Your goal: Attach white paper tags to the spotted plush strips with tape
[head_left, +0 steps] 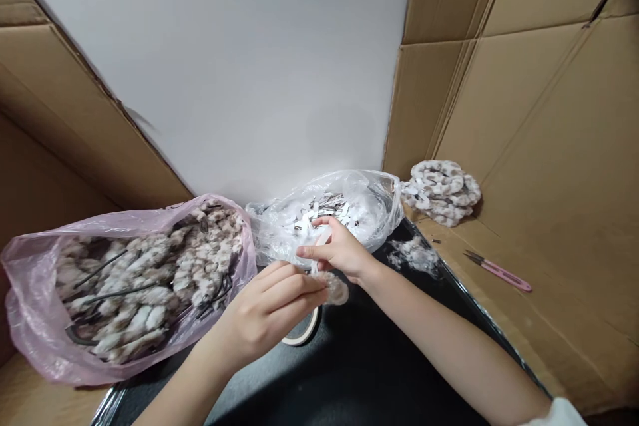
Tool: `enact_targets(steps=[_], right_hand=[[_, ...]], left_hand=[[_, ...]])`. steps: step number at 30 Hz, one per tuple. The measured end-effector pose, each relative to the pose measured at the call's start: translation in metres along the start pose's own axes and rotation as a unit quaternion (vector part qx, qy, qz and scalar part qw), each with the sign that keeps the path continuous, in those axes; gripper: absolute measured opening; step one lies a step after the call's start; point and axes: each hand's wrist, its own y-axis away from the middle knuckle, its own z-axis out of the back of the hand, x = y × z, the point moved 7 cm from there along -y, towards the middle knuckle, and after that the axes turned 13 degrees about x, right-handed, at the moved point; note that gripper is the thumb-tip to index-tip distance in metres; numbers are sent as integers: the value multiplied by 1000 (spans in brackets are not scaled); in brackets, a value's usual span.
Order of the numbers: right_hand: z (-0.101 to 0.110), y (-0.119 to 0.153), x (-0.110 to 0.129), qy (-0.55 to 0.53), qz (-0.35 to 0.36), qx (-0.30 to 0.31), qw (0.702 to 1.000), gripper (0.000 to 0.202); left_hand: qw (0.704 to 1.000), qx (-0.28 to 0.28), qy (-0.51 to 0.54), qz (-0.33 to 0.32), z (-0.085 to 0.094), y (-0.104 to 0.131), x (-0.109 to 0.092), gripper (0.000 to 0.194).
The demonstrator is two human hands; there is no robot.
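My left hand (279,303) is closed on a fluffy beige-grey loop (337,288) above the black work surface (349,359). Just to its right, my right hand (334,249) pinches a small white strip (323,239) between thumb and fingers, close to the top of the loop. Behind the hands lies a clear plastic bag (379,213) with many small white pieces inside. Part of a cream-coloured ring or tape roll (304,338) shows beneath my left hand.
At the left, a pink plastic bag (34,279) holds fluffy loops with dark cords. A fluffy bundle (444,192) stands back right, near fluff scraps (414,256) and pink-handled snips (504,275). Cardboard walls (549,133) flank a white panel (249,66).
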Motion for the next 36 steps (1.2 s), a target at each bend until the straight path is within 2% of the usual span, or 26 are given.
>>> enact_targets(steps=[3,5,10,14,17,21,24,27,29,33,36], right_hand=[[8,1,12,62,12,15,998,71],[17,3,21,128,16,3,992,64],[36,11,37,328,-1,-62,943,54],[38,11,37,403,-19,-57,913,49],[38,7,29,373,-42,-39,926,50],[36,4,24,252,-44,-9,967,55],[25,5,24,131,-41,111,984,54],[18,11,31,61,-26,209,976,54],[21,13,36,69,-17,210,975,50],[29,13,44,137,14,157,978,24],[32,12,48,192,46,139,970,16]], left_hand=[[1000,25,2,-1,-2,-1,-4,21],[999,40,10,4,-4,-3,-6,18],[998,56,18,1,-8,-9,-17,12],[995,97,38,1,-19,-14,-25,18],[992,110,53,3,-26,-14,-27,18],[993,103,49,14,-30,-12,-22,16],[994,90,58,32,-30,-13,-13,17],[994,71,69,45,-28,-12,-4,18],[994,61,74,51,-26,-11,0,16],[993,59,84,58,-27,-8,5,14],[991,61,99,70,-30,-7,8,12]])
